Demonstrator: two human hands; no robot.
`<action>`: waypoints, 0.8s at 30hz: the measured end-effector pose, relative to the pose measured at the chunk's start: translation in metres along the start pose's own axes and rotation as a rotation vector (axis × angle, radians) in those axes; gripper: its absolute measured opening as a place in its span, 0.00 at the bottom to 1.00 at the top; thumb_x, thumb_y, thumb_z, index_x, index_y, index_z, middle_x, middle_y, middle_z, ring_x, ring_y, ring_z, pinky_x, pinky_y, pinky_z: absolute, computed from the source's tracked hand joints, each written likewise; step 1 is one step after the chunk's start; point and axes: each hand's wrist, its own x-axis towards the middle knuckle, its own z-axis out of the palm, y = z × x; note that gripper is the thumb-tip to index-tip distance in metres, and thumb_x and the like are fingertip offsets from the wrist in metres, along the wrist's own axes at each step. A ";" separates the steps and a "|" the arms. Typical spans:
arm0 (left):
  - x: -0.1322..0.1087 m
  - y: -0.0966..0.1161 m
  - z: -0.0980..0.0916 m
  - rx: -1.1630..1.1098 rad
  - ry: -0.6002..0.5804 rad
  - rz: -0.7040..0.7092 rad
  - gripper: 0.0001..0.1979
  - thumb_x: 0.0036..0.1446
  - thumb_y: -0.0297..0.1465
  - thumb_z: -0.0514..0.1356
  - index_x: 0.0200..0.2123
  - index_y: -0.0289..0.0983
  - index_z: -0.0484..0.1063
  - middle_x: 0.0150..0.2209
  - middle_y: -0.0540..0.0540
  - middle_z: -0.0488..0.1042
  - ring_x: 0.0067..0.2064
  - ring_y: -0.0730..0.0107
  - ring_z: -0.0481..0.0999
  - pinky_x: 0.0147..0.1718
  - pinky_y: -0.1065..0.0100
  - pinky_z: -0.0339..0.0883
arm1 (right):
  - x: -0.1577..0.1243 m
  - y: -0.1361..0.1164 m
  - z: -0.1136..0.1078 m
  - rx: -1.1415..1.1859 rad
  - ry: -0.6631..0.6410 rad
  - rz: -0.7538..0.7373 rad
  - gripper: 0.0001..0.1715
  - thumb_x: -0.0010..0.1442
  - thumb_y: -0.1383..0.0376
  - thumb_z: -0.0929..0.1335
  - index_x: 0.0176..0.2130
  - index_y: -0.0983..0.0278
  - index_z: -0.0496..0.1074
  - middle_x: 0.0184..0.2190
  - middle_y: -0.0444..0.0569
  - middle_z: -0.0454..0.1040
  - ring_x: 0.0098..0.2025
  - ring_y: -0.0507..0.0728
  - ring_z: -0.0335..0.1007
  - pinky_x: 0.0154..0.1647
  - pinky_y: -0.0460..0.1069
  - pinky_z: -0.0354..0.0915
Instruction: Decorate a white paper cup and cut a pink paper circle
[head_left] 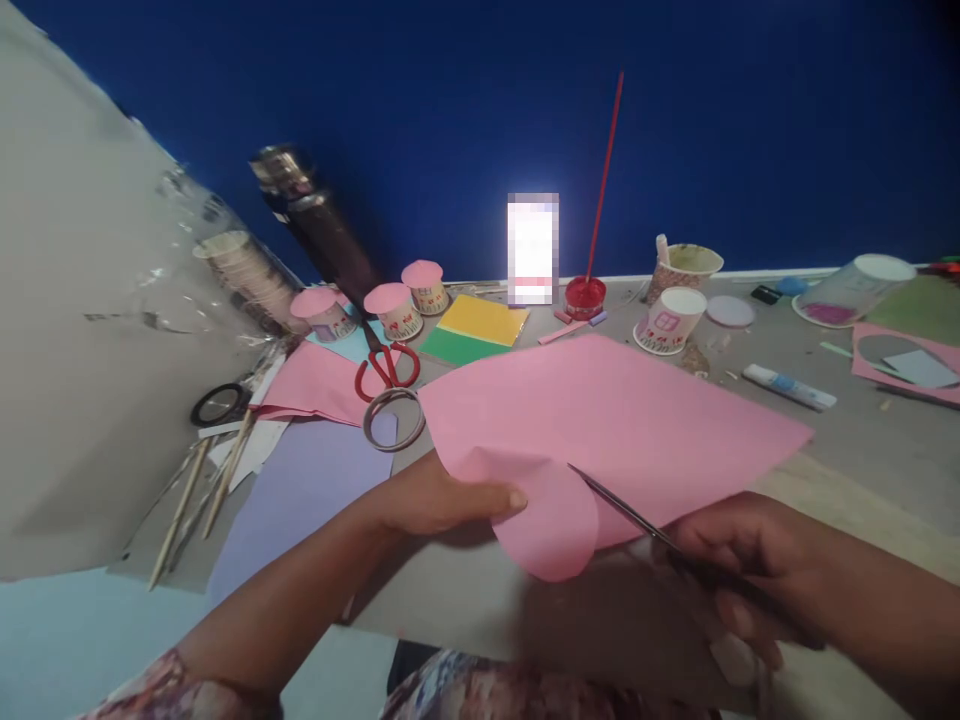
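A large sheet of pink paper (615,400) is held up over the table by my left hand (457,497). My thumb lies on top of it and the other fingers are hidden beneath. A rounded flap (551,540) with a curved cut edge hangs down from the sheet beside that thumb. My right hand (750,560) is closed on a pair of scissors (622,505), its fingers around the dark handles. The blades point up and left, their tip at the paper beside the flap's curved edge.
Red-handled scissors (388,372) and a tape roll (394,420) lie at left, near purple paper (300,490). Behind stand several pink-roofed paper cups (393,310) and a red stick in a base (585,298). At right are a decorated cup (670,322) and a glue tube (789,386).
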 end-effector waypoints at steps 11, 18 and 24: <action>0.018 -0.036 -0.005 -0.173 -0.045 -0.142 0.24 0.53 0.36 0.75 0.54 0.37 0.82 0.56 0.38 0.84 0.60 0.46 0.80 0.64 0.47 0.69 | 0.013 0.022 -0.003 0.194 -0.131 0.064 0.44 0.56 0.25 0.68 0.31 0.63 0.67 0.20 0.42 0.67 0.22 0.48 0.52 0.22 0.45 0.49; 0.018 -0.034 -0.003 -0.200 0.037 -0.137 0.22 0.51 0.31 0.75 0.51 0.38 0.83 0.48 0.39 0.87 0.57 0.46 0.82 0.59 0.51 0.73 | 0.017 0.006 -0.011 0.168 -0.126 0.128 0.41 0.54 0.28 0.73 0.32 0.62 0.67 0.18 0.41 0.68 0.20 0.47 0.52 0.20 0.44 0.45; 0.021 -0.040 -0.004 -0.222 -0.013 -0.077 0.21 0.49 0.31 0.75 0.48 0.36 0.84 0.45 0.41 0.87 0.53 0.49 0.83 0.55 0.55 0.75 | 0.017 0.007 -0.010 0.131 -0.115 0.057 0.41 0.56 0.29 0.73 0.30 0.63 0.67 0.17 0.41 0.67 0.19 0.46 0.52 0.20 0.44 0.44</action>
